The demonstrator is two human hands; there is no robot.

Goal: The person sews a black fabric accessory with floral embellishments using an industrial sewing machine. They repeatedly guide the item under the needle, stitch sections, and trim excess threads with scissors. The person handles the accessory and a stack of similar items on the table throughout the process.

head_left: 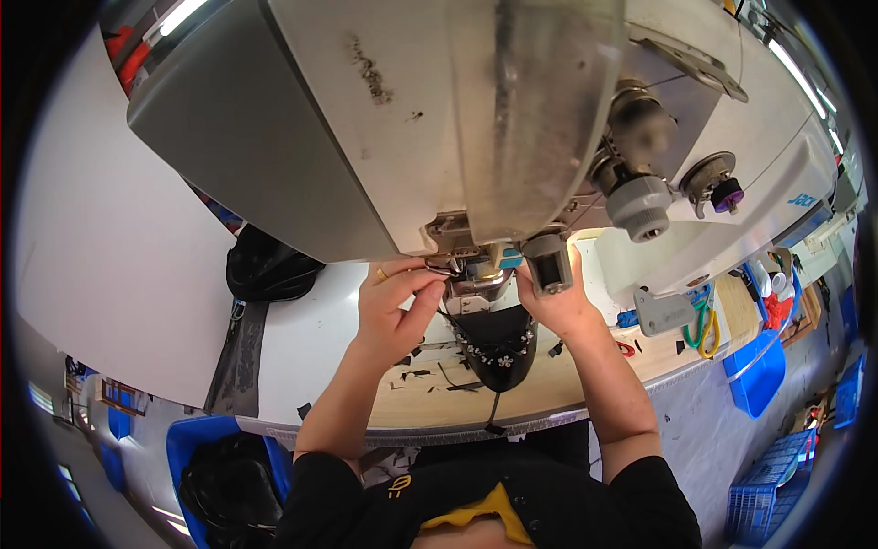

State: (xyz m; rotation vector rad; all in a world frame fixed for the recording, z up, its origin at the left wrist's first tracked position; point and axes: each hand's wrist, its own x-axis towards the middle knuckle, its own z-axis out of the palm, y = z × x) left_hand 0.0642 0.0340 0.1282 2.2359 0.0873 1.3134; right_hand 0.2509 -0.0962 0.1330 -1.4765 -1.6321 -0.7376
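In front of me the large white sewing machine [384, 110] hangs over the worktable. A glossy black piece with small silver flower ornaments [503, 366], rounded like a shoe's toe, lies under its needle area, rounded end toward me. My left hand [395, 304], with a ring on one finger, is left of the needle area. Its thumb and fingertips are pinched together beside small dark metal parts; what they hold is hidden. My right hand [560, 300] reaches in on the right of the needle area. A grey cylindrical machine part [547, 263] covers some of its fingers.
Black scraps [453, 380] litter the table's near edge. A black bag-like item [270, 265] rests at left. Green-handled and yellow-handled scissors [706, 329] lie at right, near a blue bin [757, 373]. Another blue bin [178, 448] with black items stands at lower left.
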